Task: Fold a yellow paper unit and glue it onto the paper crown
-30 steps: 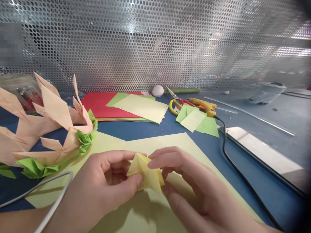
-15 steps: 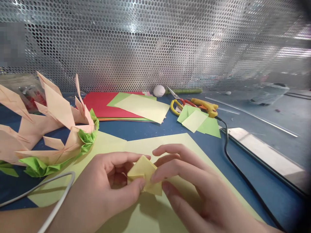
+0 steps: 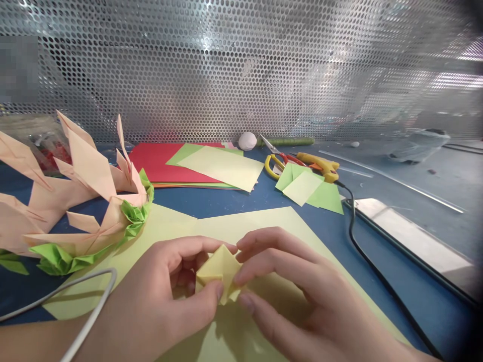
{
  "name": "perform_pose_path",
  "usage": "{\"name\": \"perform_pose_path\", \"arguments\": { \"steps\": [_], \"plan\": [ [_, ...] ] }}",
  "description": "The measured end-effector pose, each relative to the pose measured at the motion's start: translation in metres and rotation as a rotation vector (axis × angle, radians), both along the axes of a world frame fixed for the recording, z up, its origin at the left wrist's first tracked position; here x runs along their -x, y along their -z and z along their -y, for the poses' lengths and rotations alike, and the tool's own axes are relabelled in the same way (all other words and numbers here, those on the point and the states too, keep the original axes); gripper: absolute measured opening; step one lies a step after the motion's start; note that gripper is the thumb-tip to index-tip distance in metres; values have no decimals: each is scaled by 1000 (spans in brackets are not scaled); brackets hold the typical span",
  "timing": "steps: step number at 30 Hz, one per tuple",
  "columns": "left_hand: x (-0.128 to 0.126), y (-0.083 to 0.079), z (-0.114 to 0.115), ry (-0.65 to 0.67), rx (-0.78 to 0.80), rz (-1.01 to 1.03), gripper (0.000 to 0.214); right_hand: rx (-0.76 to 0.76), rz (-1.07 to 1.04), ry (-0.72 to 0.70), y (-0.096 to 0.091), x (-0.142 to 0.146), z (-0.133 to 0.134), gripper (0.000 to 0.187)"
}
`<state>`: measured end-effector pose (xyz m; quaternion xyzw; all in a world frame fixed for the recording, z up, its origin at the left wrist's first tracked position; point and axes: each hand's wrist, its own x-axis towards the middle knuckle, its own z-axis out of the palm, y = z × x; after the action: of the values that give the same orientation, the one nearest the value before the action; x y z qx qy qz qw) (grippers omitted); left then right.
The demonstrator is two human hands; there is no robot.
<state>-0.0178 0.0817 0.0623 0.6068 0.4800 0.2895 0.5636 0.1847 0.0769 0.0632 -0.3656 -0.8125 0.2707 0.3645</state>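
Folded yellow paper [image 3: 226, 261], right there above the pale yellow sheet [image 3: 275, 218]! The left hand [image 3: 166, 296] had it pinched, fingers narrow; the right hand [image 3: 305, 286], fingers curled but spread, touched its right side. Beyond, across the blue surface [image 3: 181, 198], lay scissors [image 3: 276, 162] and a glue gun [image 3: 320, 165].

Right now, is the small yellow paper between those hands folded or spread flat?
Folded: the small yellow paper shows creases, angled faces and a pointed top corner.
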Motion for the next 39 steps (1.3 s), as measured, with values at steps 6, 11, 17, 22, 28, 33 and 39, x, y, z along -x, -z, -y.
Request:
{"name": "perform_pose_path", "arguments": {
  "steps": [6,11,17,22,28,33,39],
  "plan": [
    [1,0,-2,43,5,10,26,55,14,-2,4,-3,1,12],
    [-2,-2,-5,81,77,19,15,81,13,19,6,-3,2,13],
    [-3,-4,-5,133,61,34,16,80,0,3,6,0,4,15],
    [-4,-5,-3,153,57,39,19,79,-26,1,8,2,2,17],
    [-5,-10,-4,108,130,47,12,101,-24,6,5,3,3,18],
    [-6,-13,-4,145,134,32,14,115,-22,35,4,4,6,19],
    [-5,-12,-3,92,121,-36,10,172,-87,42,5,4,3,21]
  ]
}}
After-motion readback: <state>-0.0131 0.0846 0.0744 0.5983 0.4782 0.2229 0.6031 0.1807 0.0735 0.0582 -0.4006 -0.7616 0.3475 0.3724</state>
